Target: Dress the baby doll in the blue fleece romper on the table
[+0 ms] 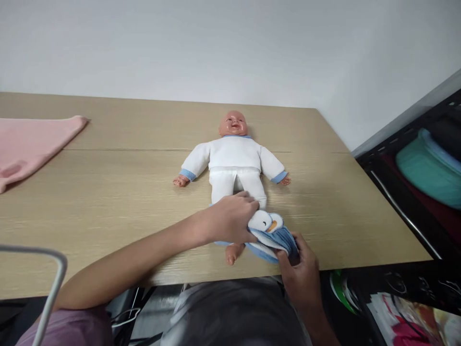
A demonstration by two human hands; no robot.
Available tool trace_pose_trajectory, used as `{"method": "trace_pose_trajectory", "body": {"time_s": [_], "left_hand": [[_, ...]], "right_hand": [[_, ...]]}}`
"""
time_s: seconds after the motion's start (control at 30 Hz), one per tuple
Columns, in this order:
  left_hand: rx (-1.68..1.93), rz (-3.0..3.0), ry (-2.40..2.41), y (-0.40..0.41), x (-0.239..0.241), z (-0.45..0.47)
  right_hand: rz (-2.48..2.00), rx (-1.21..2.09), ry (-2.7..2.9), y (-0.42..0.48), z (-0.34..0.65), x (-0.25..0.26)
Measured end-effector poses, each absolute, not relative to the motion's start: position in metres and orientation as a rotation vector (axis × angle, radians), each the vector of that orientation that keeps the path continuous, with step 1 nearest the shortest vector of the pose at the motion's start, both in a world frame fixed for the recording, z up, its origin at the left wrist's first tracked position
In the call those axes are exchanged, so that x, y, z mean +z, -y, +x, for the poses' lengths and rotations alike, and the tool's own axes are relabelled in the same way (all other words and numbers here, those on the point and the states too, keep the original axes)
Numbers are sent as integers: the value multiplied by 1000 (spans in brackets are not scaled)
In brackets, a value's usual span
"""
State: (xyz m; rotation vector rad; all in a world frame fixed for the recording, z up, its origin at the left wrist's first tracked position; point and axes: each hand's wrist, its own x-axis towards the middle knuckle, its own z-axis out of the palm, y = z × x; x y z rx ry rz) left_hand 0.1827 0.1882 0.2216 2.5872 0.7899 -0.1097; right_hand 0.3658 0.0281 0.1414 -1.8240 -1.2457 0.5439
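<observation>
The small blue and white garment point(272, 233) with a bird face is bunched over the doll's point(234, 163) leg on the right of the view, just inside the near edge of the desk point(108, 192). Both hands close on it: the left hand point(230, 218) curls over its far side, and the right hand point(300, 271) pinches its near end from the edge. The doll lies on its back, its long axis running straight away from the person, bare foot point(231, 253) nearest, with open desk on both sides and a pink cloth point(32, 142) well apart at far left.
</observation>
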Motion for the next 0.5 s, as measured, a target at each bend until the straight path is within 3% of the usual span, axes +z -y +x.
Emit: {"method": "trace_pose_trajectory", "body": {"time_s": [0.17, 0.37, 0.5], "left_hand": [[-155, 2620, -809, -183, 224, 181], [-137, 2348, -847, -189, 219, 175], [22, 2117, -805, -194, 215, 168]], "right_hand": [[-1799, 530, 1298, -33, 366, 134], [-1603, 1029, 1069, -37, 369, 131], [-1466, 1161, 904, -41, 367, 123]]}}
